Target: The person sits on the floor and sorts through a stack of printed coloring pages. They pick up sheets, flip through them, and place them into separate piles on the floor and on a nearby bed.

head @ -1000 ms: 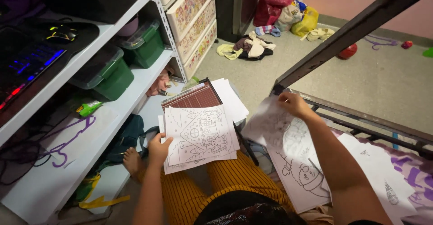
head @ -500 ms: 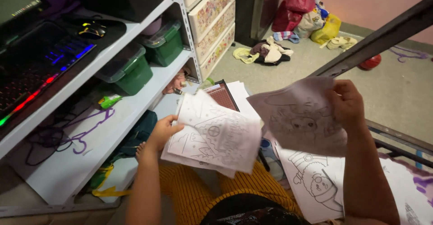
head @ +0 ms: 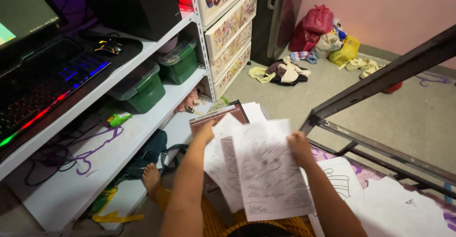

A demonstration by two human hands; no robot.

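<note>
Presently the right hand (head: 300,147) pinches one colouring sheet (head: 270,170) by its upper edge, fingers closed on it, tilted face-up so the drawing can be read; just beside that grip, the left hand (head: 206,131) clasps the stack of sheets (head: 224,163) from behind, lifted off the lap; beneath both, a dark cutting mat (head: 216,116); right of the grip, loose pages (head: 399,203) lie spread.

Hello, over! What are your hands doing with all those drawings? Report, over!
Left hand holds paper stack. Right hand grips one drawing, over the stack. More sheets lie at right.
</note>
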